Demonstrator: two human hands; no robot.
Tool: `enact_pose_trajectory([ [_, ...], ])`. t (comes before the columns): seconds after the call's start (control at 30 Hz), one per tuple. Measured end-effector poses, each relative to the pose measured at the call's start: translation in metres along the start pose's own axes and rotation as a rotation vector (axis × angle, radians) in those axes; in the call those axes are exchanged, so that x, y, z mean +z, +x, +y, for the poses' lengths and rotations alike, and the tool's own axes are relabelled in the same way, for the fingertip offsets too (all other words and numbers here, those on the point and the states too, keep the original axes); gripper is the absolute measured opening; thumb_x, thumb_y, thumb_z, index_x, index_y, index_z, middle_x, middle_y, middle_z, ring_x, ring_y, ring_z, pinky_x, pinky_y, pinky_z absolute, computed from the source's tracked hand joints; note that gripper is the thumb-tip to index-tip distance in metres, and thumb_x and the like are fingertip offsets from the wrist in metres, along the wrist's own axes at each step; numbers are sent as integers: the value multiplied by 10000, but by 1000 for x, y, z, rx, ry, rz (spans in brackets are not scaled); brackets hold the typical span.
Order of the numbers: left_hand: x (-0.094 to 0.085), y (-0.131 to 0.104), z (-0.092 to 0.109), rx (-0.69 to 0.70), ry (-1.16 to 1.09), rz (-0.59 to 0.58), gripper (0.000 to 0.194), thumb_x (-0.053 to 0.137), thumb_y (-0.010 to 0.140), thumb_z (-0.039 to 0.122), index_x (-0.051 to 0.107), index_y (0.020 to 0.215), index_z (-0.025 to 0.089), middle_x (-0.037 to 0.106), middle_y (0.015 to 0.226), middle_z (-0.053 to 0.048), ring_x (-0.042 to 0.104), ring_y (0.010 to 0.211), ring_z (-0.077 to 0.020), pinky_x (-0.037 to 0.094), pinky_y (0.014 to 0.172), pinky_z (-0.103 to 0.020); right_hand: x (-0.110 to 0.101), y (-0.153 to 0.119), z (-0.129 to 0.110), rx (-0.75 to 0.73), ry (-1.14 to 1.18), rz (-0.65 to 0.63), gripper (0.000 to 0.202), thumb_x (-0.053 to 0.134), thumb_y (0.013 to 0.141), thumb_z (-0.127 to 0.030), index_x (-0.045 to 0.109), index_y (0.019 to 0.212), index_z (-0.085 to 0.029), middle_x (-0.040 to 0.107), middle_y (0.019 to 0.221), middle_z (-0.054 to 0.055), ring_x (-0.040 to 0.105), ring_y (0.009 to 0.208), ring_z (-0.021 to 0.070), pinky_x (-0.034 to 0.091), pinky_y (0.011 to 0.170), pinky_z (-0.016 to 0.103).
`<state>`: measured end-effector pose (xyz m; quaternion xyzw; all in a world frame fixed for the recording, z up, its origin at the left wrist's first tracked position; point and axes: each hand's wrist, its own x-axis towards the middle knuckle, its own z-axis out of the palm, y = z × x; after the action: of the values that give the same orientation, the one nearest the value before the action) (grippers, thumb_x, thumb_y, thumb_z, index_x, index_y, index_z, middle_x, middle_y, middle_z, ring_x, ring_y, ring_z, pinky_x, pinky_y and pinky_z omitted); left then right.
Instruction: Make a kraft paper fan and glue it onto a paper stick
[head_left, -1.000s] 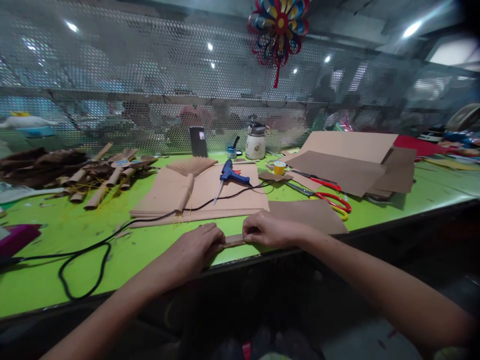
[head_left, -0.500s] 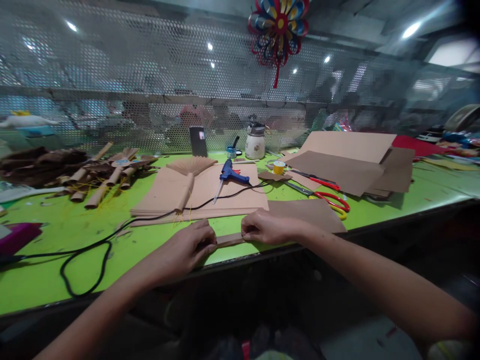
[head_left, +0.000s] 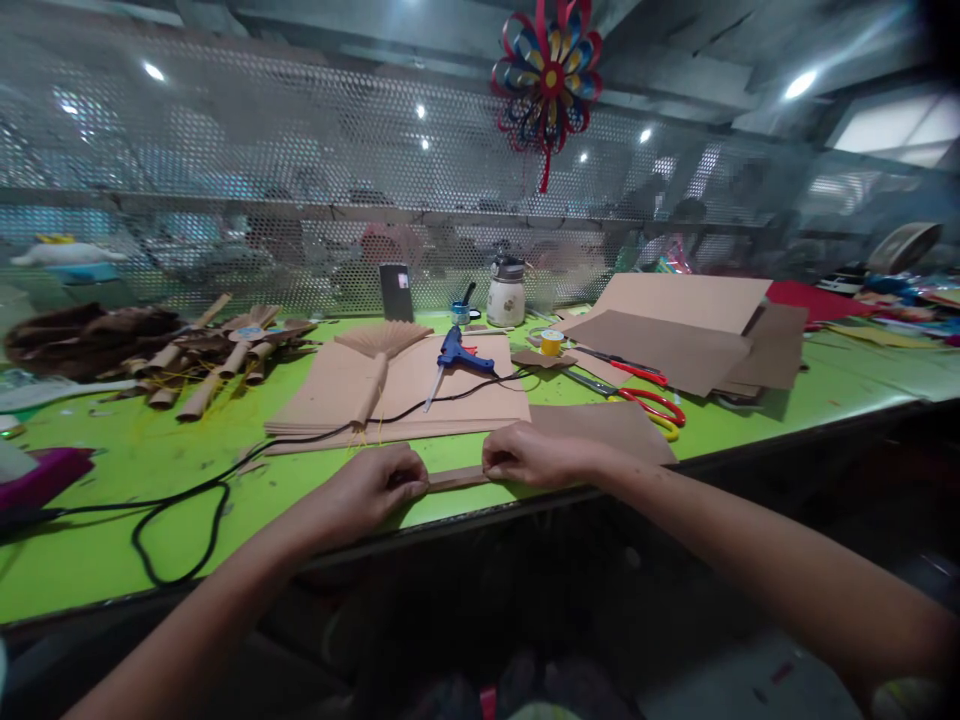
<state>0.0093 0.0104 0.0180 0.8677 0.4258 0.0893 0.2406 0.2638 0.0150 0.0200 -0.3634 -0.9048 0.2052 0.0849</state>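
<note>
Obs.: paper strip [head_left: 457, 478] pinched at both ends, near edge of desk [head_left: 300, 520].
On my feed, the green desk carries a tan paper stack [head_left: 480, 405], lying just beyond the hands; left hand [head_left: 386, 482] and right hand [head_left: 520, 455] each closed, thumb against fingers; blue glue gun [head_left: 465, 353] on the stack; narrow brown paper strip smallest, spanning the gap from left fingertips to right, gripped by both.

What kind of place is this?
Probably a paper-craft workshop: a blue glue gun lies on stacked tan paper, red-and-yellow-handled scissors sit nearby, and a looped red, blue and yellow flower ornament hangs above the green bench.
</note>
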Motion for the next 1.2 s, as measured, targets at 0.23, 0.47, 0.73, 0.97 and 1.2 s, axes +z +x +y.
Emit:
enact_pose_trajectory([
  [0.23,-7,4,7,-7,57,-57,223,412,884,331,582,880,187,612,795,-9,545,714,-169,387,623,-241,-6,5,2,25,38,-40,97,591,776,-107,677,819,-110,655,758,46,542,673,127,389,624,203],
  [0.47,-5,1,9,44,112,-22,186,400,900,303,560,895,208,580,763,11,517,680,-150,371,602,-224,-4,5,8,-1,113,-21,85,587,767,-98,660,809,-114,629,743,26,528,664,119,387,609,197],
  [0.73,-2,-1,5,106,105,-10,323,402,933,378,651,1127,304,629,890,-23,582,767,-147,406,676,-213,-9,6,20,-64,285,-107,126,608,811,-206,664,870,-109,597,714,3,501,628,109,399,595,203],
  [0.97,4,-5,-2,144,247,29,362,365,961,321,549,1256,423,513,772,-2,531,677,-124,374,648,-214,1,-5,21,-91,265,26,191,575,840,-198,685,970,-111,639,823,38,542,715,124,427,663,206],
  [1.2,10,-6,-11,197,378,26,412,328,974,247,511,1273,462,448,742,14,458,646,-111,303,609,-222,17,-13,20,-219,126,184,291,477,917,-188,677,1124,-145,504,702,12,486,654,120,379,627,211],
])
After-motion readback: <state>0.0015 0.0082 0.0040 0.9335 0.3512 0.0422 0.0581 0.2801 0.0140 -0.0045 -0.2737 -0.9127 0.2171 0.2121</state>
